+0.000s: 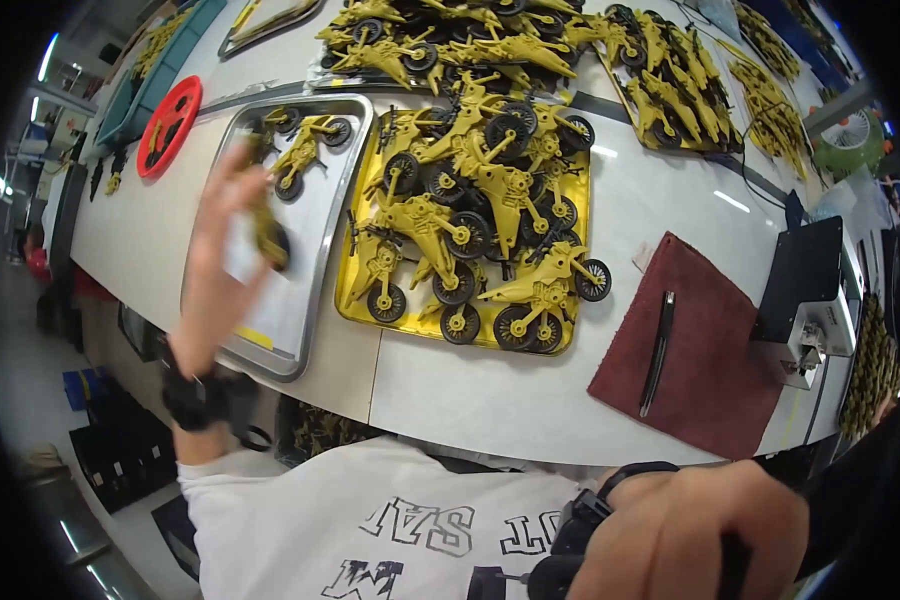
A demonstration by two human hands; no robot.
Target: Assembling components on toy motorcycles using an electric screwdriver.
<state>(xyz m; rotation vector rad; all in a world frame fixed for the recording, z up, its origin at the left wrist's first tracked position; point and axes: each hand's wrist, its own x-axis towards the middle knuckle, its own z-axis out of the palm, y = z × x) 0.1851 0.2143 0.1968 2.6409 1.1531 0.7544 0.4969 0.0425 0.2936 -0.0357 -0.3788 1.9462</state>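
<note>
My left hand (210,265), smeared by motion, is over a silver metal tray (305,265) on the left. Between its thumb and fingers is a yellow toy motorcycle (265,225) with a black wheel, also blurred. Another yellow motorcycle (305,150) lies at the tray's far end. Close to my body at the lower right, my right hand (685,535) is closed with its fingers curled. A dark patch shows by those fingers, but I cannot make out what they hold, if anything. Beside the silver tray, a yellow tray (352,290) bears a heap of similar motorcycles (505,190).
A dark red cloth (690,350) with a black pen-like tool (658,352) lies on the right. Past it stands a black and silver machine (810,300). More motorcycle piles (450,45) fill the back. A red round dish (170,128) and teal bin (155,75) are at far left.
</note>
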